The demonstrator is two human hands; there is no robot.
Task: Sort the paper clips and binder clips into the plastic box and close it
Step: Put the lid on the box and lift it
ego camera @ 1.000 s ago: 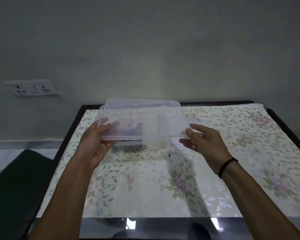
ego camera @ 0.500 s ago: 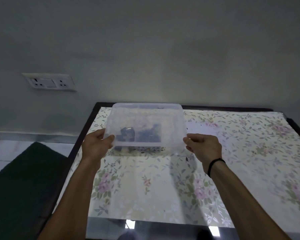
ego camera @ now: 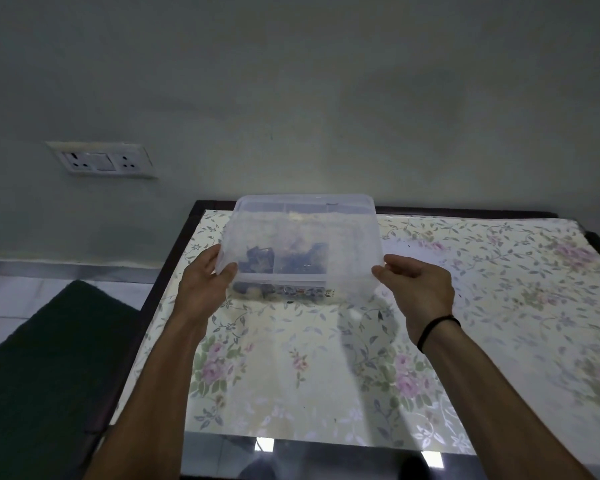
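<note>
Head view. Both hands hold a translucent rectangular plastic lid (ego camera: 302, 237), tilted with its far edge raised, above a clear plastic box (ego camera: 281, 289). Left hand (ego camera: 205, 282) pinches the lid's near-left corner; right hand (ego camera: 418, 289) pinches the near-right corner. Thin black band (ego camera: 437, 329) on right wrist. Box sits on the floral-patterned worktop (ego camera: 361, 358), near its far left part. Dark clips (ego camera: 281, 263) visible through the lid; types not distinguishable. White wall socket plate (ego camera: 99, 161) at left; dark green mat (ego camera: 49, 358) on floor beside worktop.
</note>
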